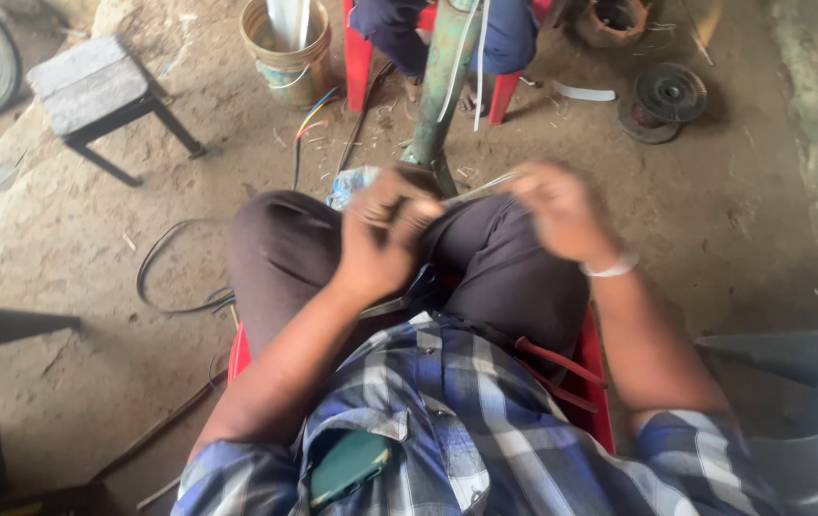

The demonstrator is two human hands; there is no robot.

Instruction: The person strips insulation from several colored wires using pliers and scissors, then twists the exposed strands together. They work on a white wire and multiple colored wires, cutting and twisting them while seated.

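We sat on a red chair (pixel 600 382) over a dirt floor (pixel 733 220), with a grey stool (pixel 94 86) at ten o'clock and a yellow bucket (pixel 286 57) at twelve. Our left hand (pixel 385 234) was curled tight around one end of a thin pale strip (pixel 480 188). Our right hand (pixel 562 212), at one o'clock and blurred, pinched the other end.
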